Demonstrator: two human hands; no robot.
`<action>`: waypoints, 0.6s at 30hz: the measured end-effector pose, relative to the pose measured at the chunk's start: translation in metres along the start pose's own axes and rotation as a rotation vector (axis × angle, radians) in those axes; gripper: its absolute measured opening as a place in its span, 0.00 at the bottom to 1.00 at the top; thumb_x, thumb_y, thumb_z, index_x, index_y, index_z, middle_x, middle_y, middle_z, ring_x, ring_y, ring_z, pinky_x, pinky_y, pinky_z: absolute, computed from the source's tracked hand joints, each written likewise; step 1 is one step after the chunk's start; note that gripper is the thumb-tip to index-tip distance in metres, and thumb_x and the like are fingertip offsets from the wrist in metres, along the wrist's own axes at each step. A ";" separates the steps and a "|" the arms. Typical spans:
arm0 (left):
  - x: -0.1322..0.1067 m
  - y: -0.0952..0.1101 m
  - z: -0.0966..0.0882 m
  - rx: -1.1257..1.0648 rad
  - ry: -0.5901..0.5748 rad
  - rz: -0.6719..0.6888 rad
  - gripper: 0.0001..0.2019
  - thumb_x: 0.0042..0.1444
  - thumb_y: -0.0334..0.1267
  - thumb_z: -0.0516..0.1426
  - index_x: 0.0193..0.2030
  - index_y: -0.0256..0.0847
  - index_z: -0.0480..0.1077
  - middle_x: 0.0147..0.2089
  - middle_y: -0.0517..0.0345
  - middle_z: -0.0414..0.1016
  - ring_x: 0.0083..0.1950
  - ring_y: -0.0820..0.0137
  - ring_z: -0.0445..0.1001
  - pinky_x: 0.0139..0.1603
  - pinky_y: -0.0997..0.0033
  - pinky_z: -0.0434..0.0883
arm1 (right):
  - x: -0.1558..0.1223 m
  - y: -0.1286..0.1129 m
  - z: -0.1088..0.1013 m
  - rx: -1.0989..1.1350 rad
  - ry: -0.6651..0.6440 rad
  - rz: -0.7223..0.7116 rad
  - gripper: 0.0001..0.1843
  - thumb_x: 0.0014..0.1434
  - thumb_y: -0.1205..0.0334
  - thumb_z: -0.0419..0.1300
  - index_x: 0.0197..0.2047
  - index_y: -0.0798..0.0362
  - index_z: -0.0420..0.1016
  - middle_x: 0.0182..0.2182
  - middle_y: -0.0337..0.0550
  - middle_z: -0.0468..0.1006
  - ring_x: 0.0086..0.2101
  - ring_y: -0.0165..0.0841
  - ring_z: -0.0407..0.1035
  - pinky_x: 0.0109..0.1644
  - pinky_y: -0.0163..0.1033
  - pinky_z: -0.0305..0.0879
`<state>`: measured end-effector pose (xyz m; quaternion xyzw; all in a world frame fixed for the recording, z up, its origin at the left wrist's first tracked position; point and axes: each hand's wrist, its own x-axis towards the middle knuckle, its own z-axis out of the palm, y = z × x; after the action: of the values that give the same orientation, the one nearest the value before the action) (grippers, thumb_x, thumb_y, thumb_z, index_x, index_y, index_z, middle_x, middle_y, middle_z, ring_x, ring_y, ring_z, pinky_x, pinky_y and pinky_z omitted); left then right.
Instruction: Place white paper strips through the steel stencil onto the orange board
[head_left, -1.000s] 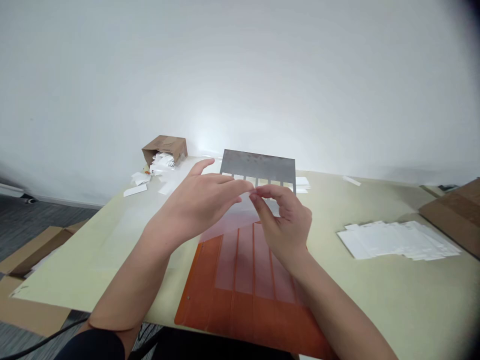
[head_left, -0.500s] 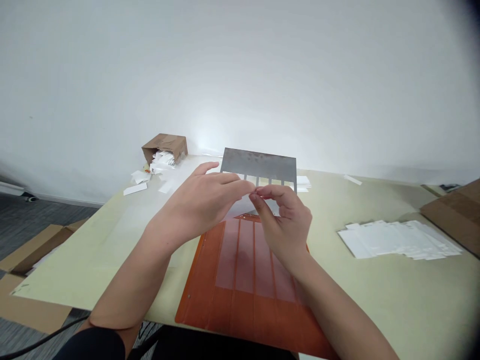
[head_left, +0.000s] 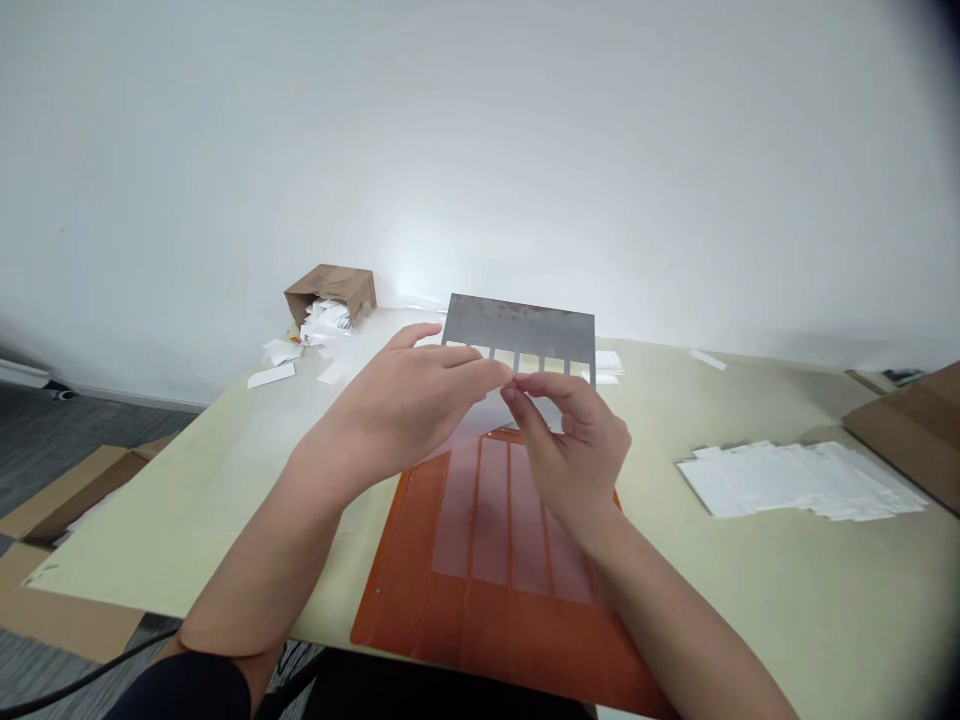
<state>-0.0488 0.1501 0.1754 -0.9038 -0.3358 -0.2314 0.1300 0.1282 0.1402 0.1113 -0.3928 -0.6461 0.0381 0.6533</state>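
Both hands meet at the fingertips above the table's middle. The left hand [head_left: 405,405] and the right hand [head_left: 579,440] each pinch thumb against forefinger on the top edge of a thin, cloudy film [head_left: 484,418], the other fingers loosely curled. The film hangs just over the far end of an orange board [head_left: 465,600]. Behind them lies a grey slotted plate [head_left: 519,325]. White sheets [head_left: 795,480] lie well to the right, and a tipped brown box [head_left: 331,289] spills scraps far left on the table [head_left: 187,500].
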 end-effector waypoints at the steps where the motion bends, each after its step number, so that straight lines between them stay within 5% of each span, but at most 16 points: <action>1: 0.000 0.000 0.000 -0.002 0.003 0.001 0.16 0.68 0.29 0.45 0.47 0.46 0.73 0.33 0.65 0.79 0.33 0.74 0.75 0.64 0.53 0.65 | -0.001 0.001 0.000 -0.010 0.010 -0.007 0.03 0.61 0.63 0.64 0.38 0.44 0.79 0.33 0.35 0.83 0.34 0.32 0.79 0.34 0.38 0.76; 18: 0.001 0.003 0.001 -0.020 0.034 0.006 0.15 0.69 0.31 0.46 0.46 0.45 0.73 0.34 0.64 0.80 0.33 0.75 0.76 0.62 0.56 0.67 | -0.004 0.014 0.008 0.039 0.128 -0.113 0.07 0.60 0.66 0.66 0.39 0.42 0.79 0.34 0.33 0.85 0.35 0.34 0.81 0.37 0.42 0.79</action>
<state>-0.0462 0.1486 0.1750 -0.9020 -0.3283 -0.2497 0.1273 0.1266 0.1509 0.0991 -0.3448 -0.6233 -0.0115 0.7017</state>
